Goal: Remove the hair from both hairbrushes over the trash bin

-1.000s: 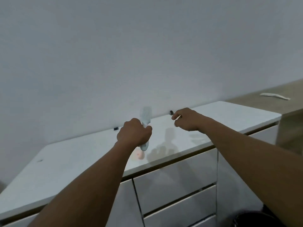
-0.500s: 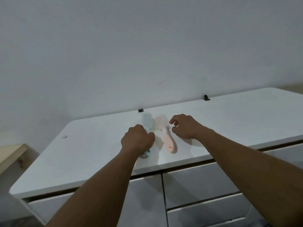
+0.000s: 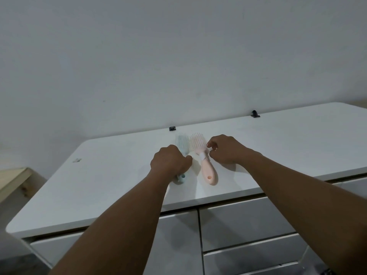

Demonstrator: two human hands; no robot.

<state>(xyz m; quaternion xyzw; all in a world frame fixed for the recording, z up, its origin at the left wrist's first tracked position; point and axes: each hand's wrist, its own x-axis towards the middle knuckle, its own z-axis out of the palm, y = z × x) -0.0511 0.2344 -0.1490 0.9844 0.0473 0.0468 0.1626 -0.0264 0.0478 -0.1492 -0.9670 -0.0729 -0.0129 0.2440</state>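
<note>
Two hairbrushes lie side by side on the white countertop (image 3: 288,147), bristles up and handles toward me. My left hand (image 3: 170,161) is closed around the handle of the light blue hairbrush (image 3: 181,142), which rests on the top. The pink hairbrush (image 3: 207,171) lies just right of it. My right hand (image 3: 226,148) hovers at the pink brush's neck with fingers curled; whether they touch it is unclear. No hair is visible on either brush. The trash bin is out of view.
Two small black clips (image 3: 172,128) (image 3: 254,114) sit where the countertop meets the white wall. Grey drawers (image 3: 248,219) run below the top. A wooden ledge (image 3: 12,179) shows at the far left. A dark object (image 3: 327,272) peeks in at the bottom edge.
My left hand brought the blue brush down from upright and laid it on the countertop beside the pink one. The view swung left, and my right hand came in next to the pink brush.
</note>
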